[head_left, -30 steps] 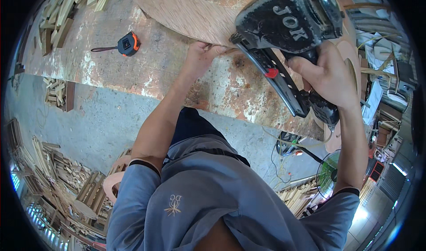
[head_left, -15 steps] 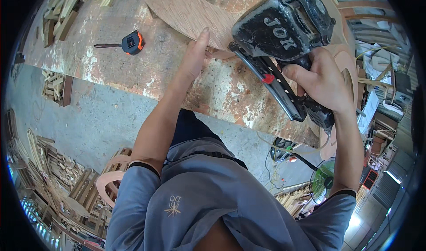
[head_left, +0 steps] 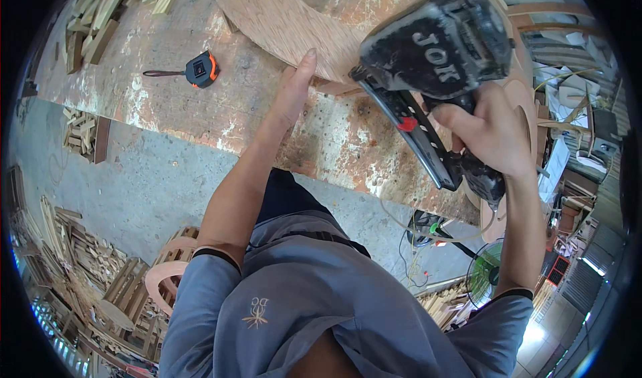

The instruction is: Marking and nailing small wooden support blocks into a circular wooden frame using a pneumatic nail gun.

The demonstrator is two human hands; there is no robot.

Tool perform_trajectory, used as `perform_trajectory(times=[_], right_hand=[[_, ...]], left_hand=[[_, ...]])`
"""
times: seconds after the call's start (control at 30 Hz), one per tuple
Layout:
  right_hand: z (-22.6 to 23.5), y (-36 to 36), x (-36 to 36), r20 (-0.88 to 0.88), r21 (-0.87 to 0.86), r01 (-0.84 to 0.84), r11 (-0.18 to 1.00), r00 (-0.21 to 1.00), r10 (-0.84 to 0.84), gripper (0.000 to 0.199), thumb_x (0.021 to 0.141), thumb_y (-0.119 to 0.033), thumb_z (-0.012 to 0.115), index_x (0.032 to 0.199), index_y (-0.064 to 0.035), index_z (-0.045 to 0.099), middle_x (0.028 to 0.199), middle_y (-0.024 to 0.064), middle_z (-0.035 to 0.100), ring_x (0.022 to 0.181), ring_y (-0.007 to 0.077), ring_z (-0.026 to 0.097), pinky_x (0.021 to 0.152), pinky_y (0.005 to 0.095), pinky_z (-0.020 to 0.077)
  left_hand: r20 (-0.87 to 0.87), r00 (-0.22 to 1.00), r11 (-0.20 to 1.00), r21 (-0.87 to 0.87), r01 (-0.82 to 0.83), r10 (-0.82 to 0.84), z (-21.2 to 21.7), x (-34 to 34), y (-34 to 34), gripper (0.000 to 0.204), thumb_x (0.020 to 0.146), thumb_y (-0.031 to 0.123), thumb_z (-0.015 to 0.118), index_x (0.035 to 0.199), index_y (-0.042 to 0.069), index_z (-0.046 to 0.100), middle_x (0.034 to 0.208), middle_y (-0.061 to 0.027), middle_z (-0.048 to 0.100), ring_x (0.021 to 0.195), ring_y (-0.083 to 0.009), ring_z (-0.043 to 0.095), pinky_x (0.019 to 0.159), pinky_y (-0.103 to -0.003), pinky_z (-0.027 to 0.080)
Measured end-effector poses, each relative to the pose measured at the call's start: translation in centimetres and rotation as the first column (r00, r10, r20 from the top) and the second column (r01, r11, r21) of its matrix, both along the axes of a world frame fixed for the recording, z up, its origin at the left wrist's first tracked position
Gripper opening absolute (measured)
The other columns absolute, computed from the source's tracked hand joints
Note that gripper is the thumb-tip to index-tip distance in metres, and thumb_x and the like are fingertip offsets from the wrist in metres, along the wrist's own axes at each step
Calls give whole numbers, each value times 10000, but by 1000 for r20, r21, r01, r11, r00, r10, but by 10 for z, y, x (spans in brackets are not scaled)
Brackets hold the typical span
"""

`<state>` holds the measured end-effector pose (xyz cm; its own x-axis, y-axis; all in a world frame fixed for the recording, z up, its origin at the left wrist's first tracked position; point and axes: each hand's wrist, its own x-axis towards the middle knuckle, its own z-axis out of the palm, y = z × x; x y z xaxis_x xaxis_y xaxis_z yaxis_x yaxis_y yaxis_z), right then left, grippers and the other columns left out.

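Observation:
A curved plywood piece (head_left: pixel 287 20) arches over the workbench, with a thicker wooden block under its near end. My left hand (head_left: pixel 293 94) grips its near edge, thumb on top and the other fingers hidden beneath. In my right hand (head_left: pixel 491 131) is a black pneumatic nail gun (head_left: pixel 431 54), my fingers wrapped round its handle. Its nose is at the right end of the curved piece; whether the two touch I cannot tell. The long magazine, with a red part on it, slants back toward me.
A black and orange tape measure (head_left: pixel 202 69) lies left on the scuffed workbench (head_left: pixel 247 110). Wood offcuts (head_left: pixel 100 20) are heaped at the far left. An air hose (head_left: pixel 401 225) hangs from the gun past the bench edge. A green fan (head_left: pixel 487 271) stands below right.
The nail gun, in my right hand, has shifted slightly to the right and toward me. My left hand stays on the curved piece, its thumb a touch nearer to me.

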<state>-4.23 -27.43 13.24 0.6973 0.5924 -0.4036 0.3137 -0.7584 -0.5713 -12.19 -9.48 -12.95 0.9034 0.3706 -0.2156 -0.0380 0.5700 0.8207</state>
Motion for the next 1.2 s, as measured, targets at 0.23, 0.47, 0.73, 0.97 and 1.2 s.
perform_trajectory(times=[0.23,0.47,0.73,0.97,1.2], right_hand=[[7,-23,-9,193,-64,45,997,981,-32,331,779,-230,697,673,67,599,460,88,530,435,112,538,425,294,405],[-17,-95,-65,111,207,325,923,929,-352,271,823,-211,675,651,-5,636,514,20,556,490,87,553,444,265,416],[-70,-104,-104,277,-152,309,939,925,-260,382,736,-253,744,765,54,519,673,188,519,667,333,547,606,458,405],[-110,-73,-123,141,-97,372,923,923,-358,285,729,-129,684,919,63,594,683,201,585,638,247,609,560,392,439],[-108,-7,-153,277,-314,461,830,881,-385,390,769,-205,665,1065,41,602,921,281,654,884,424,645,771,467,506]], left_hand=[[35,998,924,-380,-34,51,43,7,29,527,965,339,522,1288,-75,476,1269,-170,541,1158,-260,528,994,-380,405],[-204,944,961,-147,233,-260,100,-14,9,452,1030,276,397,1349,-40,443,1280,-115,552,1180,-193,527,1036,-345,404],[-262,542,303,602,738,-798,13,-18,18,376,949,399,559,1081,60,654,892,-81,678,806,-196,642,734,-347,515],[-258,800,515,854,-73,542,45,-75,336,345,781,109,669,1109,20,607,1084,-195,648,1022,-305,623,864,-375,482],[-240,550,19,926,376,800,-16,-104,505,461,702,270,707,1046,-13,585,1042,-262,619,995,-418,586,876,-489,460]])
